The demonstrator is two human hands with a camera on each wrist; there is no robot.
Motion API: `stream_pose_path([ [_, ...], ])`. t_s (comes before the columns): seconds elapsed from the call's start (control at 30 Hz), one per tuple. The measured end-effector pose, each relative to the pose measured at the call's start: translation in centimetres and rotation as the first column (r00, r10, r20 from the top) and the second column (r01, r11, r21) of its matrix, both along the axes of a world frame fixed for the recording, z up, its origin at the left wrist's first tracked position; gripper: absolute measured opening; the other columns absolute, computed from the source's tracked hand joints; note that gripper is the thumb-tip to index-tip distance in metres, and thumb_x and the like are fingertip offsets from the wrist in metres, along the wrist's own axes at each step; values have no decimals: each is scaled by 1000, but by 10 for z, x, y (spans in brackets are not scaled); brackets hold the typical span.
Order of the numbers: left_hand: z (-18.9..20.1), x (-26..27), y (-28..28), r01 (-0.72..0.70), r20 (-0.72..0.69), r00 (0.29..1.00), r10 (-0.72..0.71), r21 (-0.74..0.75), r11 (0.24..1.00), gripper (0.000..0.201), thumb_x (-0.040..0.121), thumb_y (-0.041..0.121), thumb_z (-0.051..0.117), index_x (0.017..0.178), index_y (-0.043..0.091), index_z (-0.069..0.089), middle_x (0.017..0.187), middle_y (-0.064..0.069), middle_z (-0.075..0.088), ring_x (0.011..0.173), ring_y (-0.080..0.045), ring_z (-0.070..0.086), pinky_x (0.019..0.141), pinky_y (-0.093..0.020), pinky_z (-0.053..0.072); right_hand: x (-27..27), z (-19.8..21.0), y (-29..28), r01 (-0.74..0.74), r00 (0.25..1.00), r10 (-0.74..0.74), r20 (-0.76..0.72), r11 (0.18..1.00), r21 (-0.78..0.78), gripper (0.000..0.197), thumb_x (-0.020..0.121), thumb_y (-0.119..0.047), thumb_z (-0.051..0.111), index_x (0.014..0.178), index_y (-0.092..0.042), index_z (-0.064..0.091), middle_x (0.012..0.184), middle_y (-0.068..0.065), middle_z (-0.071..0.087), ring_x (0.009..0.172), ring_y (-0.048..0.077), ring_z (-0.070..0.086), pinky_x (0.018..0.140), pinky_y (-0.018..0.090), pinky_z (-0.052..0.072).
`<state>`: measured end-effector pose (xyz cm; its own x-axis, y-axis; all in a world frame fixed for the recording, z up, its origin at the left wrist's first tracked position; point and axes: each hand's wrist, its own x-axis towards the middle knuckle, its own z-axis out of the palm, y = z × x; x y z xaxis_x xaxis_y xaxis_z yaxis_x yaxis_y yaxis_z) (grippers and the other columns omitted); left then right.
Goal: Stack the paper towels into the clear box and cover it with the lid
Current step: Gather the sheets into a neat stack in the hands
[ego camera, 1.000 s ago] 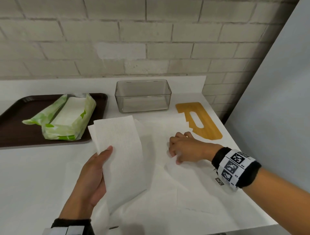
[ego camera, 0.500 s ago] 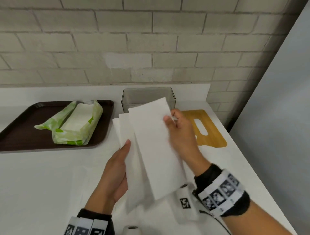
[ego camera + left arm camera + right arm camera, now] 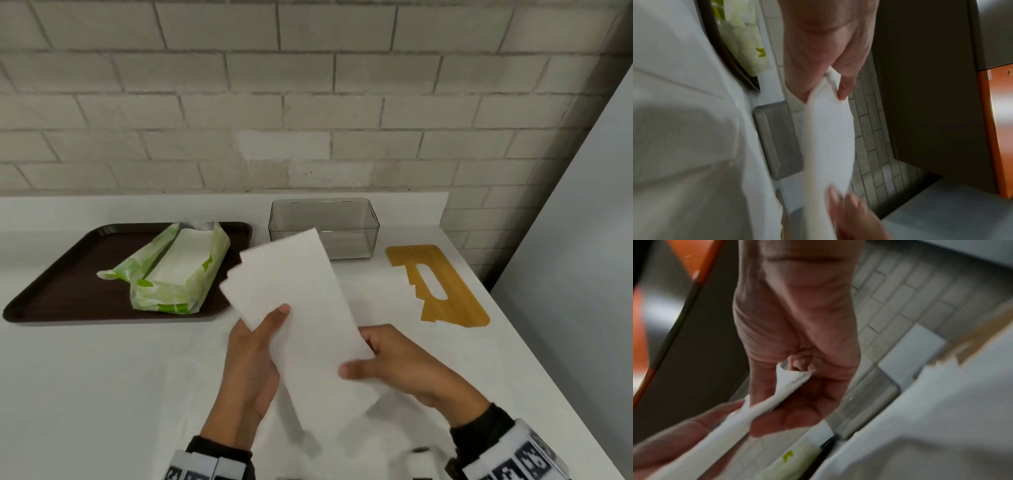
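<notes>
Head view: we hold a small stack of paper towels off the counter with both hands. Our left hand grips the stack's left edge, thumb on top, fingers underneath. Our right hand pinches the near right corner, thumb on the top sheet. The stack's long axis runs from near us up and slightly left, and its far end overlaps the clear box in the picture. The box sits straight ahead of the hands, beyond the stack, long axis left-right, so we judge the stack needs a turn to drop in. The right hand looks slightly nearer the box. The lid lies flat beyond the right hand, right of the box. A tray with an opened towel pack sits beyond and left of the left hand. Loose sheets lie on the counter under the hands.

Left wrist view: fingers curl round the stack edge; the box shows past the fingertips. Blurred.

Right wrist view: thumb and fingers pinch the towel corner; the box sits beyond. Blurred.

Versus half a second ago: the right hand has dropped from the stack's far top edge to its near corner, and the top sheet now sits squarer on the others.
</notes>
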<state>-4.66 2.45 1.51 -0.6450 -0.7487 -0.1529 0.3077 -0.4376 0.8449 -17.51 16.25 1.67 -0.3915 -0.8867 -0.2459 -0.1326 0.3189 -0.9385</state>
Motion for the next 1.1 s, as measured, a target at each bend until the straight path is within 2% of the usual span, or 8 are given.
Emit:
stream_pose_path([
  [0.2, -7, 20, -36, -89, 74, 991, 112, -256, 963, 26, 81, -7, 60, 92, 16, 62, 72, 6, 72, 67, -4, 67, 59, -14, 53, -29, 9, 21, 370, 919, -390, -55, 904, -215, 15, 72, -9, 76, 85, -14, 70, 85, 1, 74, 82, 19, 71, 80, 36, 56],
  [0.37, -24, 18, -30, 50, 242, 969, 45, -372, 927, 32, 80, -12, 62, 98, 14, 66, 90, 2, 76, 84, -11, 70, 70, -15, 54, -28, -4, 18, 536, 843, -505, 187, 753, -383, 55, 37, -50, 88, 81, -21, 70, 88, 4, 72, 84, 20, 69, 76, 33, 57],
  [0.5, -36, 13, -23, 71, 310, 950, 50, -367, 928, 32, 82, -8, 63, 97, 20, 66, 96, 0, 71, 90, -19, 66, 70, -18, 50, -22, -19, 15, 564, 826, -504, 253, 747, -352, 19, 69, -7, 75, 82, -15, 65, 84, -1, 70, 87, 18, 62, 72, 25, 49],
  [0.57, -40, 10, -22, 76, 341, 938, 61, -377, 923, 31, 83, -5, 64, 98, 23, 66, 101, -5, 67, 92, -23, 62, 71, -23, 47, -24, -27, 17, 582, 813, -538, 222, 756, -299, 23, 76, 6, 67, 86, -15, 64, 91, -1, 70, 90, 16, 59, 72, 23, 45],
  [0.7, -40, 5, -20, 61, 359, 930, 75, -355, 933, 31, 84, -2, 64, 97, 26, 63, 94, -3, 65, 82, -17, 60, 63, -22, 45, -30, -39, 21, 629, 774, -575, 264, 746, -221, 32, 79, 9, 63, 99, -15, 60, 103, 8, 67, 91, 18, 62, 68, 20, 46],
  [0.83, -46, 2, -21, 136, 413, 911, 18, -340, 930, 41, 84, -9, 58, 108, 23, 58, 106, -7, 62, 98, -24, 58, 69, -24, 46, -29, -48, 21, 573, 809, -535, 242, 810, -123, 47, 77, 8, 65, 115, -18, 57, 111, 3, 67, 105, 20, 61, 85, 29, 50],
  [0.97, -47, -2, -25, 156, 431, 902, 15, -358, 920, 50, 82, -16, 51, 111, 25, 54, 108, -6, 58, 93, -21, 55, 68, -26, 44, -32, -50, 21, 582, 810, -563, 164, 808, -98, 46, 76, 11, 64, 108, -22, 56, 111, 3, 63, 106, 20, 58, 84, 27, 49],
  [1.1, -47, -9, -20, 210, 473, 881, -13, -366, 907, 29, 88, 2, 60, 112, 18, 58, 106, 0, 66, 98, -19, 62, 81, -31, 50, -27, -47, 16, 532, 845, -526, 91, 844, -63, 45, 82, 1, 63, 121, -20, 56, 116, -2, 64, 108, 18, 59, 95, 36, 48],
])
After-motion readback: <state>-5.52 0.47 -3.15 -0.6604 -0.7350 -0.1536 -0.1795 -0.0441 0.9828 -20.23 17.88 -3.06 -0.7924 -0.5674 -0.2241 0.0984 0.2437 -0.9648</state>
